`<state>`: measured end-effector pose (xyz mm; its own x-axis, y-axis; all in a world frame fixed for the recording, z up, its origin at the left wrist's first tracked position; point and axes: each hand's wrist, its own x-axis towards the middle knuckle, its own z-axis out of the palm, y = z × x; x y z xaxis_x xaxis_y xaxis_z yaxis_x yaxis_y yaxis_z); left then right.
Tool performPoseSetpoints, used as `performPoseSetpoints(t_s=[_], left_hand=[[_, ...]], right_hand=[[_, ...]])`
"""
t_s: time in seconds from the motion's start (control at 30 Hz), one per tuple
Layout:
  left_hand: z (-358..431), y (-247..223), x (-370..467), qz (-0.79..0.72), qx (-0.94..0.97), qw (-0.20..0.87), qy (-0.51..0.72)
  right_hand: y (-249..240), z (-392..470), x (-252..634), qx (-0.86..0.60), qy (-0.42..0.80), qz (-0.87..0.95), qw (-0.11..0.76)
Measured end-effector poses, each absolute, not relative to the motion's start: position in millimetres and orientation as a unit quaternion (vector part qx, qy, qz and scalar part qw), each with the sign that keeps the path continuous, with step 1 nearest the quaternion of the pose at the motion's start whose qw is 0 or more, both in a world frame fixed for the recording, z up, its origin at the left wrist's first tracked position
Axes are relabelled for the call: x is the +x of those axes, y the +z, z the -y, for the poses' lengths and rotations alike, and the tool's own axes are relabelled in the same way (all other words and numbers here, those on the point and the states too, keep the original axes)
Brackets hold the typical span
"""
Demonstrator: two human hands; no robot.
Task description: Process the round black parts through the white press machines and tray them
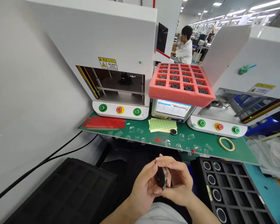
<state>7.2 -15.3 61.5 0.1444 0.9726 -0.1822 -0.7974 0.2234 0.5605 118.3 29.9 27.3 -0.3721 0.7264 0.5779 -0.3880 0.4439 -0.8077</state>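
A small round black part with a metallic rim [161,178] is held on edge in front of my body, below the bench edge. My left hand [143,183] grips its left side, thumb near the top and fingertips at the bottom. From the right, my right hand [180,182] curls its fingers over the same part. Much of the part is hidden by my fingers, so its exact kind cannot be made out. To the right, a black compartment tray [232,186] holds several round parts with pale rings [217,195] in its left columns.
The green bench [210,141] carries clear film scraps, a green-dot sticker sheet [162,125], red sheets [104,122] and a tape roll [226,144]. A pink foam tray [182,95] of black parts sits atop a monitor [171,109] between two presses. A person [185,51] is behind.
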Motion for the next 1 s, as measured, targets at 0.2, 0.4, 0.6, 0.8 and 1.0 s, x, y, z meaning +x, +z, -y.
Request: performPoseSetpoints(t_s=[0.2,0.4,0.6,0.8,1.0], left_hand=[[10.2,52.8,7.8,-0.26,0.159,0.731,0.611],[7.7,43.8,3.7,-0.218,0.096,0.766,0.597],[3.0,34.6,2.5,-0.18,0.044,0.784,0.593],[0.0,18.0,3.8,-0.192,0.064,0.787,0.582],[-41.1,-9.7,-8.4,-0.312,0.294,0.737,0.522]], right_hand=[[18.8,-34.7,118.2,-0.158,0.534,0.629,0.542],[12.3,-39.4,112.5,-0.151,0.532,0.619,0.558],[9.0,-48.6,112.6,-0.109,0.475,0.668,0.563],[19.1,-57.9,122.3,-0.075,0.436,0.744,0.502],[10.4,-69.7,136.3,-0.157,0.382,0.728,0.548]])
